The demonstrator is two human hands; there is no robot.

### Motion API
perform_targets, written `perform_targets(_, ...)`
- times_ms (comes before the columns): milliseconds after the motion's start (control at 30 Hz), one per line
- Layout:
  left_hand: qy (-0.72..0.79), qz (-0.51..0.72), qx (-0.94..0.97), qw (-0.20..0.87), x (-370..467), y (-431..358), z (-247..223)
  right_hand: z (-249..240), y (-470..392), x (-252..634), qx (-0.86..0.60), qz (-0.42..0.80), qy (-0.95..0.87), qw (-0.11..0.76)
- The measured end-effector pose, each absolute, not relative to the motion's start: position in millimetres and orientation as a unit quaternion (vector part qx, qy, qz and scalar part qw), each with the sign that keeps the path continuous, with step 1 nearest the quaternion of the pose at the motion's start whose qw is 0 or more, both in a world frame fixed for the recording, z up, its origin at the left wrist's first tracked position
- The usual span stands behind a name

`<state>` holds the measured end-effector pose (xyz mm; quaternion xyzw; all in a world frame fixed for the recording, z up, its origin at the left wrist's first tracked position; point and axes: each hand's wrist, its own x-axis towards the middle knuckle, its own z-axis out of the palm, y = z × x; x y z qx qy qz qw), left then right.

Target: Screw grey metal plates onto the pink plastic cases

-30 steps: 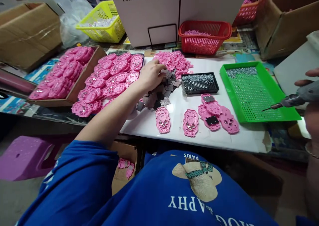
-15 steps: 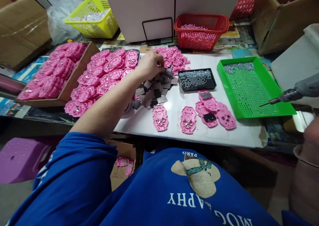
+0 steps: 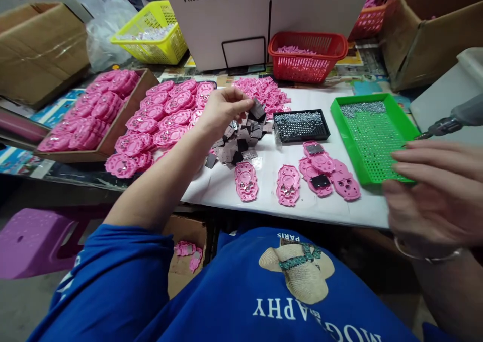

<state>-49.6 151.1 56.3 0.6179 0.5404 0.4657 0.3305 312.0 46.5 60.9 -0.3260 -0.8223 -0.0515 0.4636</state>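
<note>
My left hand [image 3: 225, 109] is closed in a pinch at the edge of a dark grey square plate [image 3: 258, 109], just above the heap of grey and black plates [image 3: 241, 143]. My right hand [image 3: 437, 193], slightly blurred, reaches in from the right with its fingers stretched out, by the near corner of the green tray [image 3: 356, 153]. Behind those fingers is an electric screwdriver [image 3: 449, 123], its bit partly hidden. Two pink casings [image 3: 246, 181] with shiny metal parts lie apart at the front of the table. Right of them is a small overlapping group of pink casings [image 3: 345, 181].
A black tray of screws [image 3: 301, 137] stands beside the heap. Small pink parts [image 3: 264, 93] are piled behind it. Stacked pink casings [image 3: 175, 100] and a filled cardboard box [image 3: 136, 93] are on the left. Red basket [image 3: 307, 55] and yellow basket [image 3: 151, 35] stand at the back.
My left hand has risen slightly from the heap with a grey plate at its fingertips. My right hand has come up into view from the lower right, in front of the screwdriver.
</note>
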Motion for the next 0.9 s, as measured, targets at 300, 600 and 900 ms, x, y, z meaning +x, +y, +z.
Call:
perform_targets(300, 0.603, 0.497, 0.533, 0.324, -44.0, 134.7, 60.0, 54.3, 53.4, 262.1, -0.24, 0.026, -0.854, 0.46)
perform_targets(600, 0.415, 0.327, 0.577, 0.623, 5.5, 78.6, 81.2, 60.4, 61.6, 254.2, -0.172, -0.037, -0.893, 0.414)
perform_targets(900, 0.347, 0.342, 0.641, 0.593, 37.0, 44.3, 71.4, 63.8, 45.5, 261.1, -0.162, -0.012, -0.898, 0.408)
